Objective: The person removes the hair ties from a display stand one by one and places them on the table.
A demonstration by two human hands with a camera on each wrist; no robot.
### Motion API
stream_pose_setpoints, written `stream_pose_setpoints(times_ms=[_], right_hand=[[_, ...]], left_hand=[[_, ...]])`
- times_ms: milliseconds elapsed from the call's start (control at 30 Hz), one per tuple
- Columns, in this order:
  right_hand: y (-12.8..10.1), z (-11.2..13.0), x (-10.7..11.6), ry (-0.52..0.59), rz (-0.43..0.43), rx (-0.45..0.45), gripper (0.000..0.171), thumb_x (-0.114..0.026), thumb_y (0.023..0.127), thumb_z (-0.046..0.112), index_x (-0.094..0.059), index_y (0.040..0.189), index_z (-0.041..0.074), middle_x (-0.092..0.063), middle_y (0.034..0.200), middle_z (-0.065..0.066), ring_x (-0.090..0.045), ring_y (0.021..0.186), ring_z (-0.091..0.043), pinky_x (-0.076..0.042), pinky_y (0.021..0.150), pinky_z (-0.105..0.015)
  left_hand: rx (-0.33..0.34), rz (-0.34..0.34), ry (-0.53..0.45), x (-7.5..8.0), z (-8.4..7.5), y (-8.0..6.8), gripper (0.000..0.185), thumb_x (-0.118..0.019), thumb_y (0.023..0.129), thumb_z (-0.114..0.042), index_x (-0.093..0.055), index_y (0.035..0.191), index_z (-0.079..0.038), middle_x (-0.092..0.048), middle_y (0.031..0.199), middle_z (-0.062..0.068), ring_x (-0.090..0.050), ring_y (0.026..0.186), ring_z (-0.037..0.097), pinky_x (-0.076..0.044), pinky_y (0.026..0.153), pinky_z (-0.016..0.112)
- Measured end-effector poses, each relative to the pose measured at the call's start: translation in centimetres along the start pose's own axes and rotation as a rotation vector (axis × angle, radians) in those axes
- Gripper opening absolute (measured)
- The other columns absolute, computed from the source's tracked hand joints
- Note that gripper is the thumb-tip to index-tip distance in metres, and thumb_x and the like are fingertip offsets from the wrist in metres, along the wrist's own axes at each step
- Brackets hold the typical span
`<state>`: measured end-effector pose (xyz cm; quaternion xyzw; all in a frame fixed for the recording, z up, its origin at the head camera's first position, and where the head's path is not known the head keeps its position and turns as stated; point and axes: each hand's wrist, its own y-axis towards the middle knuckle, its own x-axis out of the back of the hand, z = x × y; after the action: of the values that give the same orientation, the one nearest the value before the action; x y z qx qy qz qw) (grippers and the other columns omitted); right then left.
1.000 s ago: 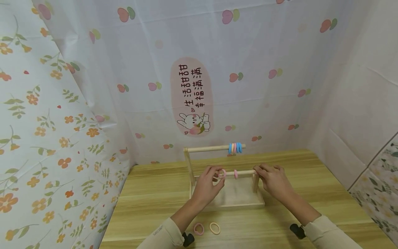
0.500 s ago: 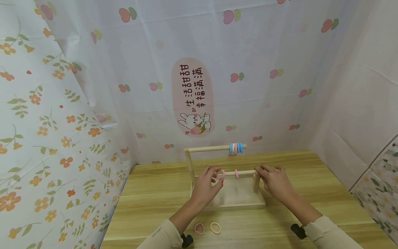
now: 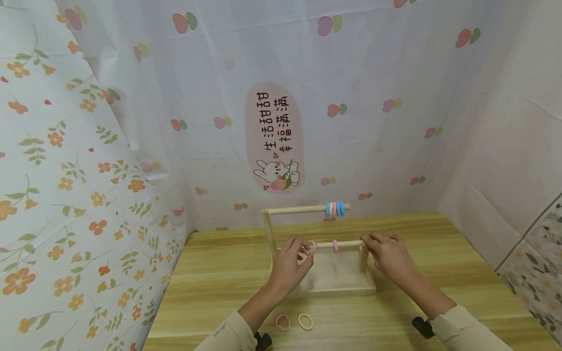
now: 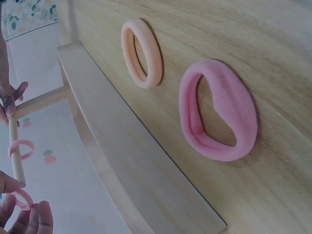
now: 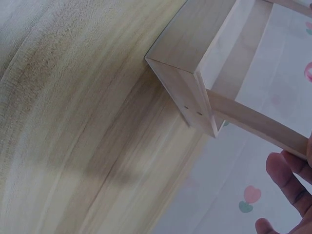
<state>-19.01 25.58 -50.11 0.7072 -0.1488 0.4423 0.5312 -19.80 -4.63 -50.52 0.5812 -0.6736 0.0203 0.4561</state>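
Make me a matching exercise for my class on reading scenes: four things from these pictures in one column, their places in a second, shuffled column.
Things:
1. left hand
2. right hand
3. blue and pink rings
4. peach ring

Places:
A. lying on the table
B. on the upper rod
C. at the lower rod's right end
D. pinching a pink ring at the lower rod's left end

Pairs: 1-D, 2-C, 3-B, 4-A
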Motion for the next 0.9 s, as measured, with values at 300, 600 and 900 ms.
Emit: stream_pose_setpoints(times_ms=[300, 600, 900], right_hand=[[-0.1, -0.1, -0.2, 0.011, -0.024, -0.005, 0.025, -0.080, 0.083, 0.007, -0.074, 0.107, 0.010, -0.070, 0.094, -0.004, -0.070, 0.068, -0.022, -0.057, 0.073, -0.066], [0.0, -0.3, -0.4, 0.006, -0.031, -0.003, 0.024, -0.080, 0.083, 0.008, -0.074, 0.106, 0.011, -0.069, 0.092, -0.003, -0.069, 0.065, -0.022, -0.057, 0.072, -0.066], [-0.1, -0.3, -0.4, 0.000, -0.011, -0.002, 0.023, -0.080, 0.085, 0.009, -0.073, 0.107, 0.012, -0.068, 0.094, -0.002, -0.069, 0.067, -0.020, -0.057, 0.073, -0.065]], left_hand=[[-0.020, -0.022, 0.031, 0.1, 0.1, -0.4, 0.010, -0.073, 0.093, -0.013, -0.066, 0.100, -0.015, -0.064, 0.118, -0.001, -0.066, 0.093, 0.011, -0.061, 0.071, 0.023], [-0.050, -0.027, 0.075, 0.4, 0.5, -1.4, 0.011, -0.074, 0.092, -0.015, -0.066, 0.099, -0.016, -0.065, 0.113, -0.003, -0.064, 0.091, 0.010, -0.061, 0.070, 0.025], [-0.049, 0.004, 0.093, 0.6, 0.8, -2.4, 0.010, -0.076, 0.091, -0.016, -0.067, 0.096, -0.016, -0.065, 0.106, -0.003, -0.067, 0.091, 0.012, -0.061, 0.070, 0.025]])
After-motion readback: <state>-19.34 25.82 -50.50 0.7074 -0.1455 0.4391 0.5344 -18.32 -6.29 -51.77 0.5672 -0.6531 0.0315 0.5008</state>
